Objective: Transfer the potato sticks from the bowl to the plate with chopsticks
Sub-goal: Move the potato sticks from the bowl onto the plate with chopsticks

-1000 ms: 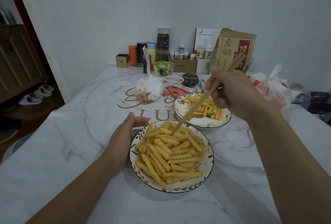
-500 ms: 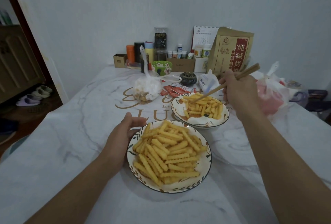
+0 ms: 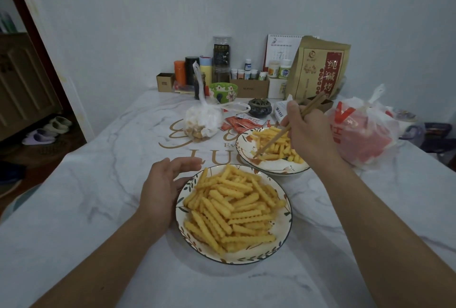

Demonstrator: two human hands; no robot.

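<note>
A patterned bowl (image 3: 234, 261) heaped with crinkle-cut potato sticks (image 3: 234, 209) sits on the marble table right in front of me. Behind it to the right is a plate (image 3: 276, 170) holding a smaller pile of potato sticks (image 3: 281, 146). My right hand (image 3: 308, 132) grips wooden chopsticks (image 3: 271, 142) above the plate. Their tips point down at the plate's front-left part, beside a stick lying there; whether they pinch it is unclear. My left hand (image 3: 160, 191) rests against the bowl's left rim with relaxed fingers.
A knotted clear snack bag (image 3: 203, 122), red sachets (image 3: 241, 122) and a dark incense burner (image 3: 260, 108) lie behind the plate. A red and white plastic bag (image 3: 362, 132) sits right of it. Jars, boxes and a paper bag (image 3: 318, 68) line the wall.
My right hand carried the chopsticks from the bowl over to the plate, then lowered their tips to the plate's front-left. My left hand's fingers loosened at the bowl's rim.
</note>
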